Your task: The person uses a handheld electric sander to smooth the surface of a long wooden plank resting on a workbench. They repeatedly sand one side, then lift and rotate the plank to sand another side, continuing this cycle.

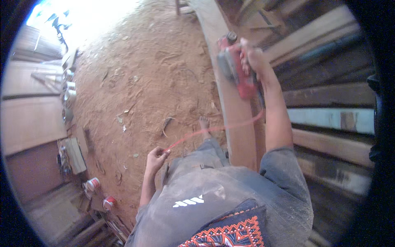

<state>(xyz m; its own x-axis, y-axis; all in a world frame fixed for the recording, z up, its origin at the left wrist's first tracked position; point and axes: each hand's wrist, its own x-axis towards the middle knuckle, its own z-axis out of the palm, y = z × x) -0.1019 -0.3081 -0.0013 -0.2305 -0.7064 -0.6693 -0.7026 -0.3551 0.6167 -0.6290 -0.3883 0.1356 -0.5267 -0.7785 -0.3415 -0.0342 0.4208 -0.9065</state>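
Observation:
My right hand (254, 59) is closed around the handle of a red electric hand planer (239, 68), which rests on a long wooden plank (238, 119). The planer and hand are a little blurred. From the tool's rear a red power cord (197, 133) curves across in front of my body to my left hand (157, 158). There the cord is pinched between thumb and fingers, away from the plank. The planer's underside is hidden against the wood.
Stacked boards (329, 144) lie along the right side. Sandy ground (156, 82) with scattered shavings stretches left of the plank, and my bare foot (204, 123) stands beside it. Wooden panels (33, 119), several cans and a red-and-white tin (93, 184) line the left side.

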